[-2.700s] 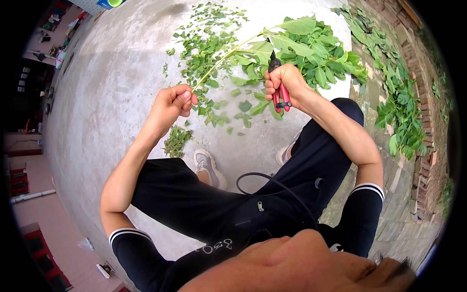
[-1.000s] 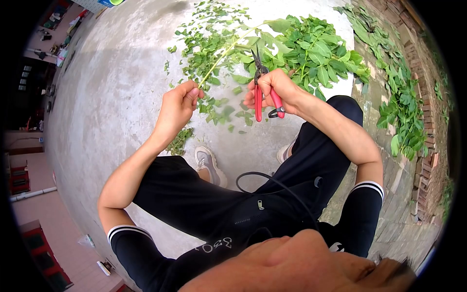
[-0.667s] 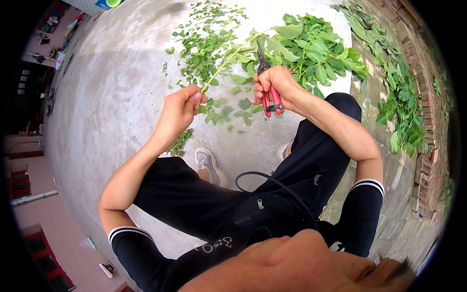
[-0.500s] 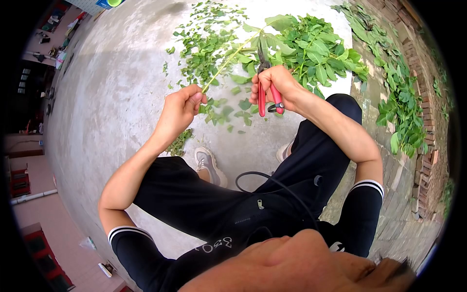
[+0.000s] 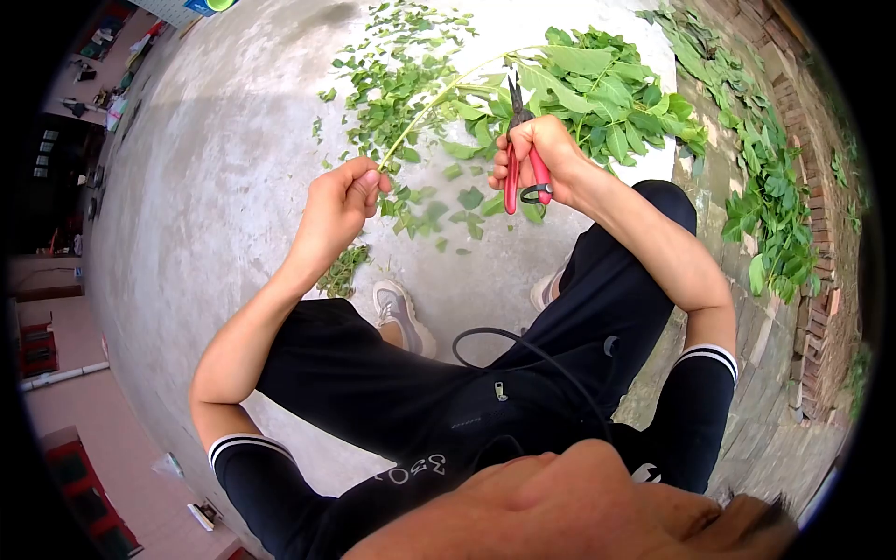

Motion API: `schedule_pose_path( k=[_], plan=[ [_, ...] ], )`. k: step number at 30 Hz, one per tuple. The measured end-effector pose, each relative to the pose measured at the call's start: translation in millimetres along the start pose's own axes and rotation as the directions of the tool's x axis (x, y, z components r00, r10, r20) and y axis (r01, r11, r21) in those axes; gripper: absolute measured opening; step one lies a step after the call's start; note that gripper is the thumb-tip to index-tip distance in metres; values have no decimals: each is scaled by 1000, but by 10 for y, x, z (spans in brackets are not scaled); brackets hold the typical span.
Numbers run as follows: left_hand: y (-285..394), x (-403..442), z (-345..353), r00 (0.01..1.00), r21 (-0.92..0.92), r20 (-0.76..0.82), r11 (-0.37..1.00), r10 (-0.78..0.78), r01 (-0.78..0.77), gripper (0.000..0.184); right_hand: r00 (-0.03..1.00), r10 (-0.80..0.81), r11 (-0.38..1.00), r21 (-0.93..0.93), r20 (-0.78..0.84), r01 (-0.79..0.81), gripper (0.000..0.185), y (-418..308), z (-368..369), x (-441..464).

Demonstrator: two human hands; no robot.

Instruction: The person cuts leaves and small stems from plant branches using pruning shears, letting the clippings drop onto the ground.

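Between its thumb and fingers, my left hand (image 5: 345, 198) pinches the lower end of a pale green leaf stem (image 5: 415, 123). The stem rises to the right and bends over, with large leaves (image 5: 574, 63) at its far end. My right hand (image 5: 541, 159) is wrapped around the red handles of pruning shears (image 5: 512, 177). Their dark blades (image 5: 517, 93) point up, parted at the tips, close beside the leaves and right of the stem. A black loop hangs at the bottom of the handles.
Cut leaf pieces (image 5: 373, 98) lie scattered over the concrete floor (image 5: 215, 187). A heap of leafy branches (image 5: 635, 117) rests on a white sheet at the right. More leafy stems (image 5: 775, 205) lie along the brick edge. A small clump of greens (image 5: 343, 271) sits near my left shoe (image 5: 403, 317).
My left hand has drawn slightly down and left with the stem, which now bows more. My right hand and the shears have shifted a little right and up.
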State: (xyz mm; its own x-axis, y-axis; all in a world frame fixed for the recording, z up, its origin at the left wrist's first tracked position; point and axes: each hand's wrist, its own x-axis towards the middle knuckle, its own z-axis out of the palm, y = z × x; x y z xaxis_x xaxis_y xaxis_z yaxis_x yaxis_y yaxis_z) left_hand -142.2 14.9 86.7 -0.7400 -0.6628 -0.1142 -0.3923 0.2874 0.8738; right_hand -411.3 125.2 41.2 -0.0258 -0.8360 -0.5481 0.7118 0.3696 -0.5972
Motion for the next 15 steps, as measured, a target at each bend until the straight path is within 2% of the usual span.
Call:
schedule_pose_path(
  k=[1, 2, 7, 11, 15],
  plan=[
    [19, 0, 0, 999, 4, -31, 1000, 10, -10, 22, 999, -40, 989, -145, -36, 35, 29, 23, 62, -61],
    [27, -2, 1, 998, 9, -62, 1000, 17, -17, 22, 999, -44, 979, -200, 29, 49, 33, 84, 34, -34],
    [25, 6, 12, 998, 62, -69, 998, 6, -1, 21, 990, 43, 991, -132, 133, -25, 44, 241, 214, -159],
    [30, -20, 91, 999, 99, -36, 995, 13, -10, 20, 989, 51, 990, -135, 136, -33, 44, 203, 296, -177],
    [34, -28, 152, 996, 161, -21, 984, 87, -83, 17, 995, 35, 995, -97, 95, -26, 40, 145, 321, -166]
  ],
)
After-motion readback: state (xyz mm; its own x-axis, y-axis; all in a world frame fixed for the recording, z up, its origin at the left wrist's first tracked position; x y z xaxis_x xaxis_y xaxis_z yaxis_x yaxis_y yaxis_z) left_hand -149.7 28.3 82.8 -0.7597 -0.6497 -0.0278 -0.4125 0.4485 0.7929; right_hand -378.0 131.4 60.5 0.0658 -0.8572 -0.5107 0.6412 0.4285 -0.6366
